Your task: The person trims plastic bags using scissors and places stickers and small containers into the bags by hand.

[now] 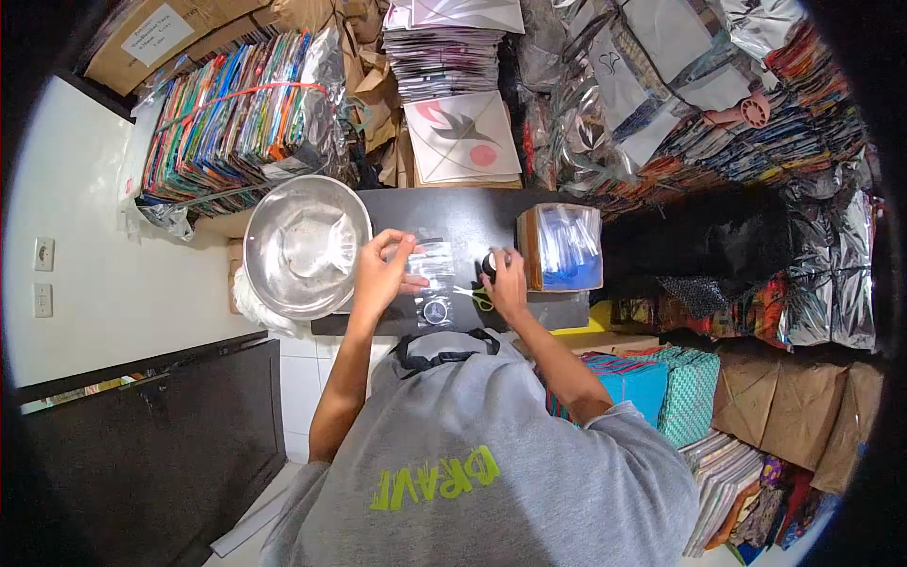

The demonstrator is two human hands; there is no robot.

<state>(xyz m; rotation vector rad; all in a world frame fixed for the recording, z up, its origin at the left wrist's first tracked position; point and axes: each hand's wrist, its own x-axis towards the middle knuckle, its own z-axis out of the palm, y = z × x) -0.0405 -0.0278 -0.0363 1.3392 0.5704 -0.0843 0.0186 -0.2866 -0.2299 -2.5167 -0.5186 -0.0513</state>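
My left hand (pixel 382 276) is closed on a clear plastic bag (pixel 435 257) over the dark table, its thumb and fingers at the bag's left edge. Just below lies a round dark-and-white item (pixel 436 311) in clear plastic; whether it is part of the same bag I cannot tell. My right hand (pixel 509 285) has its fingers around a small round black object (pixel 489 264), whose kind is unclear. Between the hands, close to my right fingers, rest scissors with yellow-green handles (pixel 483 300).
A large metal bowl (pixel 260 248) stands left of the table (pixel 406 210). At the right is an open box (pixel 534 248) of clear plastic packets. Stacked printed sheets (pixel 465 142), bundled colourful packs (pixel 236 118) and wrapped piles (pixel 746 161) crowd the back and right.
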